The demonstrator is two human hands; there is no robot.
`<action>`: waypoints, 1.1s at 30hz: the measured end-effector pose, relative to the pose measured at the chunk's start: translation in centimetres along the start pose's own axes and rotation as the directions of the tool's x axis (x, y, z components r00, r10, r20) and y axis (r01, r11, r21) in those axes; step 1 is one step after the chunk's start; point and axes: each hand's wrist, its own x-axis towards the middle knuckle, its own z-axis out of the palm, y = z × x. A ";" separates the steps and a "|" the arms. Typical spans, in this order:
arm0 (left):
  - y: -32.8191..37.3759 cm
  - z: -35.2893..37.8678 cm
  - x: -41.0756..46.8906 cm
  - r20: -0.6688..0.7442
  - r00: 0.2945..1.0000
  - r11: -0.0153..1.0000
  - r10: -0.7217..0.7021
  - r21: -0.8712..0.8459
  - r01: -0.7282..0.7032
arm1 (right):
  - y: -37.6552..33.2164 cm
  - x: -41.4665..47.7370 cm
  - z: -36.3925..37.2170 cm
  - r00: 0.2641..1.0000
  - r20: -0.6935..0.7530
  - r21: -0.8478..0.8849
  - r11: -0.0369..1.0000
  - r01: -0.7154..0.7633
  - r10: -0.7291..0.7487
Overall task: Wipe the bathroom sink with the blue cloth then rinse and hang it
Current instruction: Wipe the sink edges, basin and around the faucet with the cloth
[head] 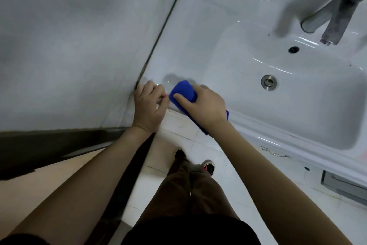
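Blue cloth (184, 90) pinned beneath gripping right hand (206, 105)

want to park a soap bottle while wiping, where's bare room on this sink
Bare: the sink's left ledge, between the wall seam and the basin, beyond the hands; also the basin floor around the drain. Crowded: the front left corner, where the left hand rests and the right hand grips the blue cloth, and the faucet's base.

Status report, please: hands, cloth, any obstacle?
Right hand grips blue cloth on sink front-left corner. Left hand rests on sink edge, holds nothing. Nothing in the way.
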 end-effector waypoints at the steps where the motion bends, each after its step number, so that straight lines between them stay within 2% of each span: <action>1: 0.1 -0.1 0.0 0.009 1.000 1.000 -0.002 -0.006 0.002 | 0.2 -0.2 0.0 1.000 -0.003 0.015 1.000 0.002 -0.002; 4: 0.1 -0.5 -0.1 0.009 1.000 1.000 0.008 -0.001 -0.008 | 3.9 -2.6 -1.7 0.999 -0.036 0.001 1.000 -0.013 0.013; 9: -0.1 0.3 -0.1 -0.041 0.999 0.999 0.023 0.031 -0.022 | 10.8 -6.9 -5.0 0.979 -0.091 -0.014 0.983 -0.184 0.182; 11: -0.2 0.9 -0.2 -0.077 0.997 0.998 0.029 0.053 -0.025 | 10.1 -6.5 -4.4 0.976 -0.120 -0.029 0.982 -0.186 0.181; 14: -0.4 1.5 -0.2 -0.125 0.992 0.995 0.031 0.094 -0.019 | 5.8 -3.6 -2.2 0.993 -0.086 -0.026 0.996 -0.085 0.082; 18: -0.7 1.4 -0.2 -0.108 0.992 0.987 0.061 0.155 -0.044 | 3.5 -2.0 -0.9 0.999 -0.035 0.039 0.999 -0.017 0.019; 21: -0.4 1.1 -0.2 -0.070 0.996 0.983 0.049 0.178 -0.036 | 8.0 -4.5 -2.8 0.998 -0.067 0.012 1.000 -0.017 0.018; 27: 0.5 1.1 -0.3 -0.055 0.998 0.984 -0.023 0.175 0.032 | 19.7 -10.6 -7.7 0.976 -0.138 0.003 0.985 -0.172 0.170; 30: 0.5 1.2 -0.3 -0.063 0.997 0.983 -0.037 0.177 0.047 | 19.2 -10.4 -7.3 0.967 -0.163 0.023 0.981 -0.194 0.195; 33: 0.8 1.3 -0.2 -0.054 0.997 0.980 -0.058 0.185 0.067 | 14.9 -7.9 -5.4 0.980 -0.137 0.018 0.989 -0.146 0.147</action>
